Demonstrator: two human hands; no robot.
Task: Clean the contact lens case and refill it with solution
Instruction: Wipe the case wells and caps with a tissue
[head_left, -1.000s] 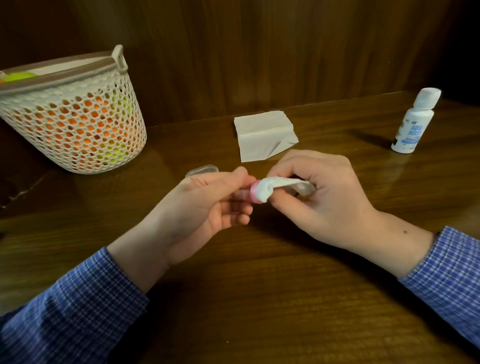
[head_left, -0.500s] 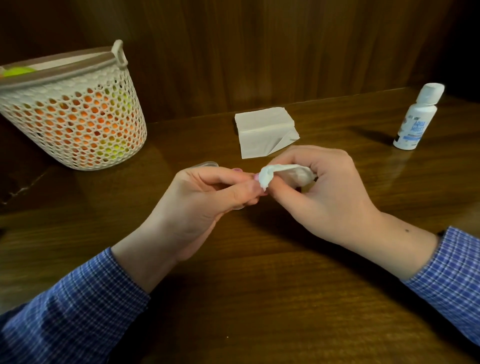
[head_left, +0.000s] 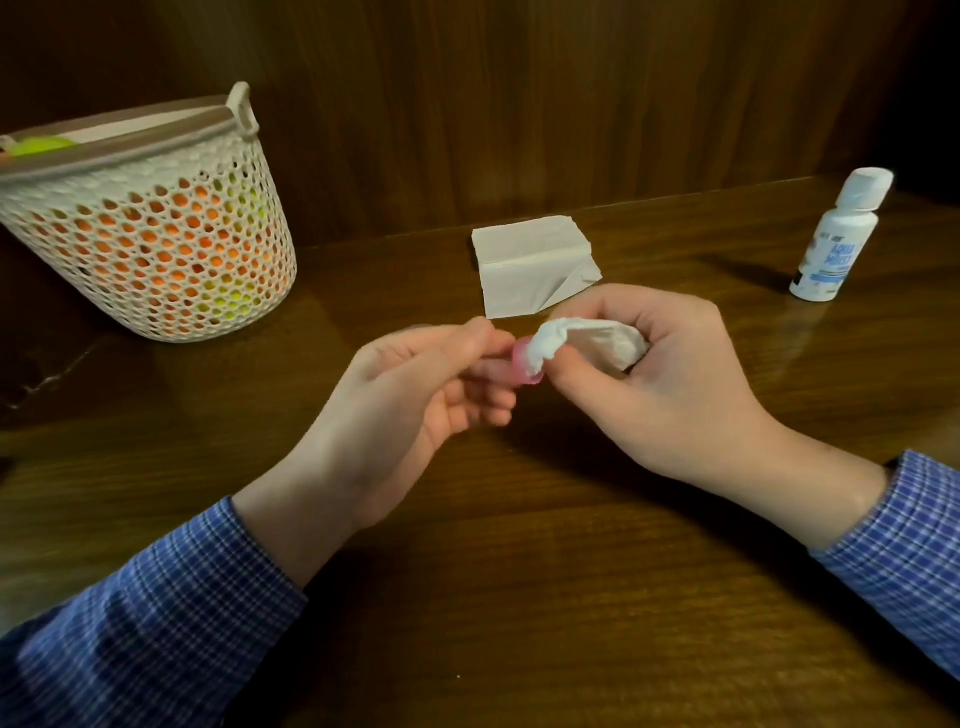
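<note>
My left hand pinches a small pink contact lens case between thumb and fingers, above the middle of the wooden table. Only the pink rim of the case shows. My right hand grips a crumpled white tissue, whose bunched end is pressed into the case. A white solution bottle with a closed flip cap stands upright at the far right of the table, apart from both hands.
A folded white tissue pile lies just behind my hands. A white perforated basket holding orange and yellow-green items stands at the far left. A dark wooden wall rises right behind the table's back edge.
My left hand has turned the case, so its pink rim shows again after being covered half a second ago. The tissue stays pressed into it. My hands stay close together.
</note>
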